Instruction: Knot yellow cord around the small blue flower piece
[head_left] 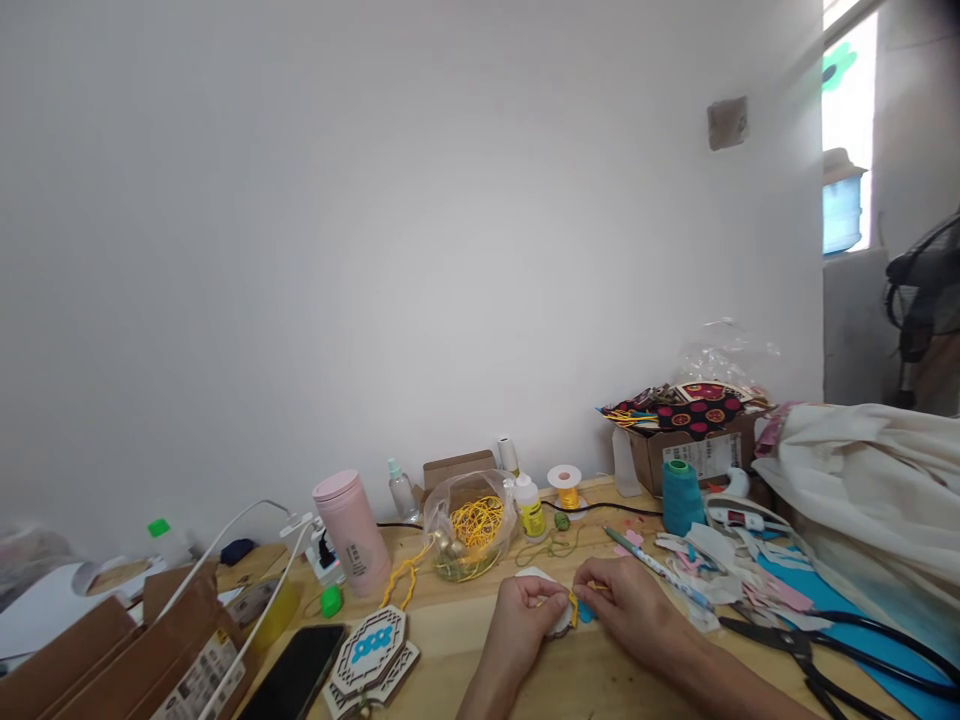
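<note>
My left hand (521, 622) is closed, thumb and forefinger pinched at the edge of a pale flat piece (560, 626) that it partly covers. A short length of yellow cord (574, 610) runs down between my two hands. The fingers of my right hand (622, 600) are pinched together on this cord, close to my left thumb. Just below the right fingertips shows a small blue patch (586, 612); whether it belongs to the pale piece I cannot tell. To the left lie stacked octagonal wooden ornaments (373, 645) with blue shapes and a yellow cord.
Black scissors (802, 645) and paper scraps (720, 550) lie at right, beside a pen (660, 570) and teal thread cone (681, 498). Behind stand a glue bottle (530, 510), bag of yellow cord (476, 525) and pink tumbler (352, 532). A phone (296, 672) and cardboard box (142, 650) are left.
</note>
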